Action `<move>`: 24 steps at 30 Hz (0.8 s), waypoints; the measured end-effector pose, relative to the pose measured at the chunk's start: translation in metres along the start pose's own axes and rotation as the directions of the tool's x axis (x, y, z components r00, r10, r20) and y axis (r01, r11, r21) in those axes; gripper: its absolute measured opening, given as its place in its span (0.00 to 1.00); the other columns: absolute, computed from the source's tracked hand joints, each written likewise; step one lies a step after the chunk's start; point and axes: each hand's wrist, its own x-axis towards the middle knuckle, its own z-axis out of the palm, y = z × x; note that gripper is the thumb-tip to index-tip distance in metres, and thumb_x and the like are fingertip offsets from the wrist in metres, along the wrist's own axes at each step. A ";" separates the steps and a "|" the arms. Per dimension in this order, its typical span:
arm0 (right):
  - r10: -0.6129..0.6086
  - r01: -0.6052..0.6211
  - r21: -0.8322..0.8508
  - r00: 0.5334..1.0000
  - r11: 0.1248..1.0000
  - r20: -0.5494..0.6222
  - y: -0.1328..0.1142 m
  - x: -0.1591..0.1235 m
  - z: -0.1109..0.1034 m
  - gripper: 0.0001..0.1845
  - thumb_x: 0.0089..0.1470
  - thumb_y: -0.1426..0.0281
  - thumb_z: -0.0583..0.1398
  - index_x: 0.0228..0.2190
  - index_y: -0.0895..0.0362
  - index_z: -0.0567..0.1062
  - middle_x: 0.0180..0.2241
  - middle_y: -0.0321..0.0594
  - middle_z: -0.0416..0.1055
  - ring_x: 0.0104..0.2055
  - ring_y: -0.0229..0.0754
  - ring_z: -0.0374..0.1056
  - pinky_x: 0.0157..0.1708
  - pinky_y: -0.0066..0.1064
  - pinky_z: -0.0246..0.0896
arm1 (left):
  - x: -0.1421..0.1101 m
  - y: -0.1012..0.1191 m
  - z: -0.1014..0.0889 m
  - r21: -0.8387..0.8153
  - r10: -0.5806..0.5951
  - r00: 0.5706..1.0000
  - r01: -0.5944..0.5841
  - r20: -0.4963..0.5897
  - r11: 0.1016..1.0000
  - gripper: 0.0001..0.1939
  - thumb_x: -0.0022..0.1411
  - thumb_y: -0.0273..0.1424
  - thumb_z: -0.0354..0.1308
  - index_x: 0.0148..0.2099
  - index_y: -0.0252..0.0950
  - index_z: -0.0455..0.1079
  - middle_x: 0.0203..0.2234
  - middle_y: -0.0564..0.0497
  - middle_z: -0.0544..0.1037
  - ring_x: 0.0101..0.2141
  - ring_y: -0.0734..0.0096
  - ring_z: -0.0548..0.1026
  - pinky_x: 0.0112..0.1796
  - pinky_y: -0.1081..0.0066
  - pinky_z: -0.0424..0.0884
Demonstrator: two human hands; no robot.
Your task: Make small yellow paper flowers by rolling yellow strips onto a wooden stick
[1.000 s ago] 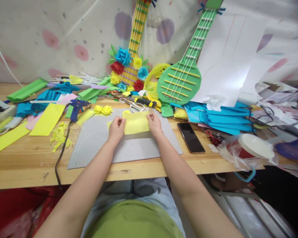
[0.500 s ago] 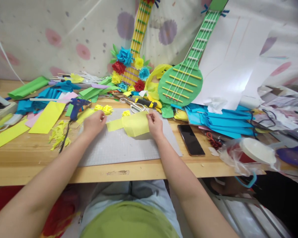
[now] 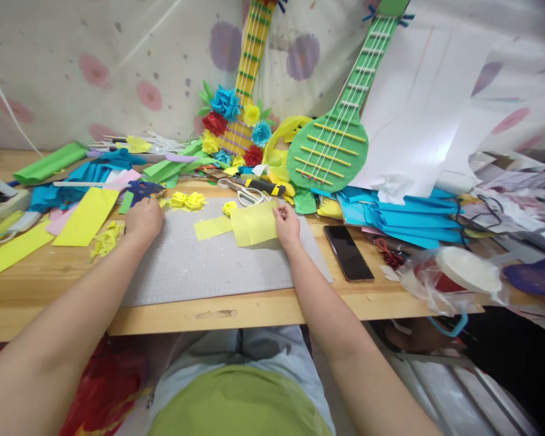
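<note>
My right hand (image 3: 287, 225) pinches the right edge of a creased piece of yellow paper (image 3: 253, 226). The paper is held over a grey cutting mat (image 3: 204, 269). On the mat, a narrower yellow paper strip (image 3: 211, 227) extends from its left side. At the mat's left edge my left hand (image 3: 144, 220) is closed around the handle of a blue glue gun (image 3: 142, 189); the handle is hidden behind the fingers. Small yellow paper flowers (image 3: 189, 201) sit beyond the mat's back edge, and a single one (image 3: 229, 208) lies near the yellow paper.
White-handled scissors (image 3: 249, 196) lie behind the mat. A phone (image 3: 349, 253) rests to the right, near a plastic-wrapped cup (image 3: 465, 272). A green paper lute (image 3: 331, 151) and a flowered yellow one (image 3: 249, 60) lean at the back. Yellow scraps (image 3: 106, 240) lie left.
My left hand has moved left from beside the yellow strip to the glue gun and closed on its handle. My right hand still holds the yellow paper, shifted slightly right.
</note>
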 end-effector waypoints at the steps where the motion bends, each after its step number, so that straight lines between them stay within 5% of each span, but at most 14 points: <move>1: 0.001 -0.001 -0.007 1.000 1.000 -0.001 0.001 0.001 0.000 0.11 0.47 0.59 0.52 0.25 0.54 0.64 0.19 0.31 0.63 0.23 0.35 0.57 0.25 0.27 0.49 | 0.000 -0.001 -0.001 -0.001 -0.006 1.000 0.006 -0.010 1.000 0.15 0.61 0.34 0.37 0.41 0.32 0.60 0.38 0.45 0.68 0.35 0.65 0.65 0.32 0.70 0.59; 9: 0.014 0.076 -0.322 0.964 0.944 0.266 0.006 0.008 -0.011 0.08 0.45 0.63 0.54 0.24 0.54 0.67 0.22 0.34 0.67 0.24 0.36 0.60 0.23 0.27 0.47 | 0.001 -0.001 -0.016 -0.191 -0.101 0.995 0.097 -0.016 0.977 0.13 0.60 0.34 0.39 0.39 0.33 0.61 0.36 0.45 0.69 0.33 0.65 0.66 0.32 0.69 0.60; 17: 0.029 0.127 -0.472 0.951 0.872 0.309 -0.002 0.002 -0.012 0.08 0.48 0.64 0.53 0.27 0.54 0.69 0.27 0.36 0.71 0.29 0.38 0.64 0.25 0.27 0.49 | 0.005 -0.003 -0.003 -0.173 0.029 0.999 -0.022 0.037 0.985 0.21 0.54 0.41 0.47 0.44 0.31 0.65 0.42 0.36 0.69 0.43 0.51 0.67 0.38 0.62 0.62; 21: 0.039 0.111 -0.476 0.955 0.872 0.294 -0.001 0.003 -0.011 0.08 0.48 0.63 0.53 0.28 0.53 0.70 0.28 0.35 0.71 0.31 0.38 0.64 0.27 0.27 0.51 | 0.006 -0.006 0.005 -0.074 -0.029 0.987 0.041 0.160 0.996 0.20 0.57 0.36 0.41 0.39 0.29 0.69 0.37 0.34 0.72 0.37 0.52 0.69 0.34 0.61 0.62; 24: 0.063 0.073 -0.471 0.961 0.879 0.268 0.000 0.004 -0.011 0.08 0.48 0.63 0.53 0.28 0.53 0.70 0.28 0.35 0.71 0.31 0.39 0.65 0.28 0.27 0.53 | 0.006 -0.006 0.005 -0.052 -0.047 0.990 0.054 0.131 0.997 0.20 0.57 0.35 0.40 0.37 0.27 0.69 0.35 0.37 0.73 0.35 0.54 0.70 0.31 0.63 0.62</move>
